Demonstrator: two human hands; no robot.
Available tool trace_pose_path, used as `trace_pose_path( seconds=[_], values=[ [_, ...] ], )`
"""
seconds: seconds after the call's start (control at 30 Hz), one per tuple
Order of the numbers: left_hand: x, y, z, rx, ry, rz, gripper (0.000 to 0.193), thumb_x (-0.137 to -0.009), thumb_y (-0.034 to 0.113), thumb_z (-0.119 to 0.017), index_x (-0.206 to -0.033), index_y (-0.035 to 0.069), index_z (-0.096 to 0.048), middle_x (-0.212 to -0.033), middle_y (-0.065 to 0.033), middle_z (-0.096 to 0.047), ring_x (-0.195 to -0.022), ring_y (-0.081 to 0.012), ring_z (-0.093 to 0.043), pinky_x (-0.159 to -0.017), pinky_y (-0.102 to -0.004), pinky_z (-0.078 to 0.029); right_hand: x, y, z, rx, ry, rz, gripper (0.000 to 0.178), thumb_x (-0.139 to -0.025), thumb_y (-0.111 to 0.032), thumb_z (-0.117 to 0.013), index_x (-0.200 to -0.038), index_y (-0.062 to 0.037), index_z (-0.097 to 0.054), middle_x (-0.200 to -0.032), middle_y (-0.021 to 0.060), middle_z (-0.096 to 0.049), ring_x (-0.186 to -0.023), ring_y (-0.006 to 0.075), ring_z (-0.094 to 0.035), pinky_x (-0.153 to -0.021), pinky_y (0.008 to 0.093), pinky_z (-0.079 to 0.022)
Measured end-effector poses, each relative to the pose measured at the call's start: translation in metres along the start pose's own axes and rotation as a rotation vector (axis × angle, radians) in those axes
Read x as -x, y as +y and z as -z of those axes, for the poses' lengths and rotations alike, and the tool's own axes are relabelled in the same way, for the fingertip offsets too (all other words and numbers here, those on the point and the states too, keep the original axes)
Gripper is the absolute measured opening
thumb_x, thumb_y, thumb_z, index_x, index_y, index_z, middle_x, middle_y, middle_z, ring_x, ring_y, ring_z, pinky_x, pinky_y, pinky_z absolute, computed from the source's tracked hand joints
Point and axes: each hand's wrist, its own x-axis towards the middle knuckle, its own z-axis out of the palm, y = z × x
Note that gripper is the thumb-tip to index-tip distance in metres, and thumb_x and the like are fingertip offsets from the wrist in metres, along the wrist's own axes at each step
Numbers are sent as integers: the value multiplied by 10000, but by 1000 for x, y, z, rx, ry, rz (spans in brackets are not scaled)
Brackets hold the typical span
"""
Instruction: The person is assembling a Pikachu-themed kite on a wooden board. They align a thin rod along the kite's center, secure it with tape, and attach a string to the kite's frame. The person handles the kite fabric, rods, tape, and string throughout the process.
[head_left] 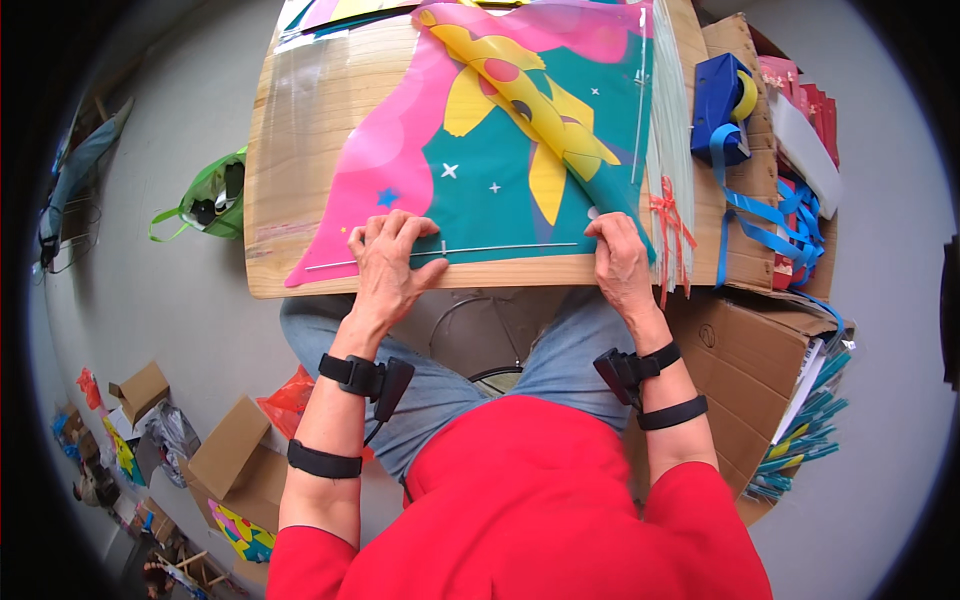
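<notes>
A pink and teal printed plastic sheet (490, 205) with yellow figures lies over the near part of the wooden table. A curled ridge runs diagonally across it down to my right hand (622, 258), whose bent fingers pinch the sheet near its lower right corner. A thin pale rod (510, 247) lies along the near edge of the sheet. My left hand (388, 262) rests across this rod, fingertips on the sheet and thumb apart from the index finger. Beside the thumb, a short pale piece (444, 247) crosses the rod. What lies under the left palm is hidden.
A bundle of clear thin rods (672, 130) with a red tie (672, 225) lies at the table's right. Beyond are a blue tape dispenser (722, 105), blue strapping (760, 215) and a cardboard box (735, 375). A green bag (220, 205) sits left of the table.
</notes>
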Motion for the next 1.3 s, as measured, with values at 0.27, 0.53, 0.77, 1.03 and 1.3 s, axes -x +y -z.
trace_pose_path(
  seconds=[0.27, 0.53, 0.77, 1.03, 1.3],
  values=[
    [-4, 5, 4, -28, -31, 10, 449, -694, 212, -822, -1103, 157, -644, -1073, -2, -608, -1111, -235, -521, -1043, -495, -258, 15, -8, 27, 46, 103, -24, 158, -822, 122, -541, -904, -9, -575, -908, 151, -595, -870, 353, -592, -755, 426, -488],
    [3, 13, 4, -71, 43, -28, 474, -692, 221, -823, -1126, 169, -640, -1121, -13, -593, -1138, -242, -510, -1039, -491, -266, 41, -13, 33, 75, 73, -39, 163, -824, 110, -554, -917, -19, -591, -921, 139, -613, -886, 347, -603, -763, 427, -492],
    [44, 25, 6, -84, 144, -119, 474, -734, 234, -812, -1159, 165, -614, -1153, -44, -565, -1142, -252, -504, -1003, -448, -299, 70, -16, 29, -7, 22, -35, 128, -860, 64, -595, -963, -10, -613, -930, 156, -627, -882, 358, -619, -768, 419, -506],
    [117, 21, 2, 96, -62, -151, 383, -791, 135, -775, -1134, 93, -610, -1054, -73, -621, -963, -283, -596, -856, -396, -432, 107, -4, 39, -38, -53, -83, 53, -887, -82, -677, -929, -64, -651, -843, 128, -679, -765, 331, -678, -671, 413, -536],
    [128, 49, -23, 69, -406, -197, 175, -855, 197, -736, -984, 93, -682, -922, -70, -653, -930, -283, -619, -829, -383, -463, 100, 24, 73, -69, 208, -183, 54, -908, -74, -653, -897, -32, -621, -858, 143, -656, -814, 355, -659, -704, 417, -532]
  ],
)
